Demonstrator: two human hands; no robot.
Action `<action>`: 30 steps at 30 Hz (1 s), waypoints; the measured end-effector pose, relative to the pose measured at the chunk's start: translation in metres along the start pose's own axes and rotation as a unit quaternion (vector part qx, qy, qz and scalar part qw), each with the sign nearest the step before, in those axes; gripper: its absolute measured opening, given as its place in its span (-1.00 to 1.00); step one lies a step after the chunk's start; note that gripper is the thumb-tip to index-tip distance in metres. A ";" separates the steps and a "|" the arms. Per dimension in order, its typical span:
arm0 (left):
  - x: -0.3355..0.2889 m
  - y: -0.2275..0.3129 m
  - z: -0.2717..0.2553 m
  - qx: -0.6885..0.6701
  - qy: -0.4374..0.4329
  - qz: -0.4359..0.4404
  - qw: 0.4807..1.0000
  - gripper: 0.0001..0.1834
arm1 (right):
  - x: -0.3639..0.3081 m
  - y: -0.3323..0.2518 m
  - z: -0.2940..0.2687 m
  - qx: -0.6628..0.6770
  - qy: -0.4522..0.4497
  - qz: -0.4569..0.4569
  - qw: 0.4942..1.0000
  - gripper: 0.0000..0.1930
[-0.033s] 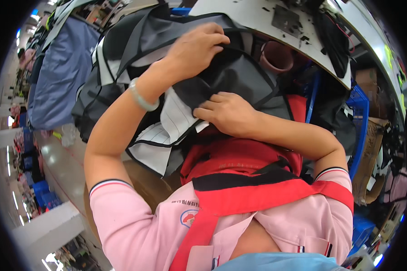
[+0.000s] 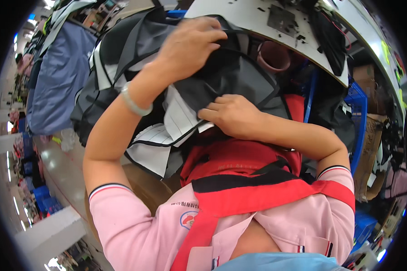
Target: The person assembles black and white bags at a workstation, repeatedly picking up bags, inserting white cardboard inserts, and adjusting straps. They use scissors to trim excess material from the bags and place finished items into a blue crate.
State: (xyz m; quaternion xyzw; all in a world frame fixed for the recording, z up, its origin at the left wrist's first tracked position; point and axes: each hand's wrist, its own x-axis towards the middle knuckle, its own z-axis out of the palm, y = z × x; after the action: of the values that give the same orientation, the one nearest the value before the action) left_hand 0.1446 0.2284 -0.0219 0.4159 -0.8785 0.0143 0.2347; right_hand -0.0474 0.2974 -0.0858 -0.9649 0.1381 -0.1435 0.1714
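Across my lap spreads a large sewn piece of black-and-grey fabric, with white lined panels and black binding along its edges. My left hand, a pale bangle on its wrist, is over the upper part of the fabric. Its fingers are curled in at a dark bound edge and slightly blurred; what lies between them is partly hidden. Lower down and to the right, my right hand is closed on the fabric beside the white panel, fingertips pressed at its edge. A red apron lies under the fabric.
At the top, a white table with dark scraps reaches toward me. Below its edge sits a reddish-brown bucket. A blue crate and a cardboard box stand at right. Blue-grey cloth hangs over a pile at left.
My left hand has shifted a little left and upward at the fabric's upper part. My right hand has moved slightly right, still at the white panel's edge.
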 end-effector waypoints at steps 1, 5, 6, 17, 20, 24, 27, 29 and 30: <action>0.007 -0.001 -0.012 0.084 0.024 0.037 0.995 -0.65 | -0.013 0.001 -0.014 0.013 -0.001 0.026 1.000 -0.77; -0.010 -0.060 0.026 0.071 -0.160 -0.122 0.977 -0.45 | -0.055 0.005 -0.073 0.150 0.017 0.096 0.984 -0.75; -0.019 -0.071 0.048 0.072 -0.193 -0.114 0.972 -0.42 | -0.062 0.005 -0.081 0.166 0.012 0.113 0.980 -0.76; 0.109 -0.051 0.055 -0.212 -0.283 -0.144 0.924 -0.56 | -0.112 0.126 -0.071 0.411 0.120 0.335 0.839 -0.78; 0.127 0.028 -0.014 -0.233 -0.348 -0.151 0.895 -0.58 | -0.131 0.137 -0.087 0.391 0.156 0.338 0.841 -0.79; 0.089 0.066 -0.013 -0.014 -0.257 0.061 0.964 -0.76 | -0.131 0.146 -0.106 0.390 0.148 0.336 0.844 -0.76; 0.078 0.062 0.007 -0.032 -0.128 0.010 0.991 -0.76 | -0.132 0.148 -0.115 0.405 0.170 0.313 0.842 -0.73; 0.081 0.048 0.014 -0.058 -0.180 -0.042 0.981 -0.78 | -0.138 0.155 -0.118 0.392 0.137 0.320 0.851 -0.67; 0.084 0.044 0.015 -0.119 -0.224 -0.086 0.963 -0.78 | -0.142 0.159 -0.125 0.374 0.099 0.323 0.864 -0.65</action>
State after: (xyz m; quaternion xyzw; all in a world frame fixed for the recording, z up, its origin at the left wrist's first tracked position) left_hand 0.0606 0.1929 0.0080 0.4512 -0.8652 -0.2039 0.0797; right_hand -0.2536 0.1627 -0.0645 -0.7105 0.3940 -0.2156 0.5418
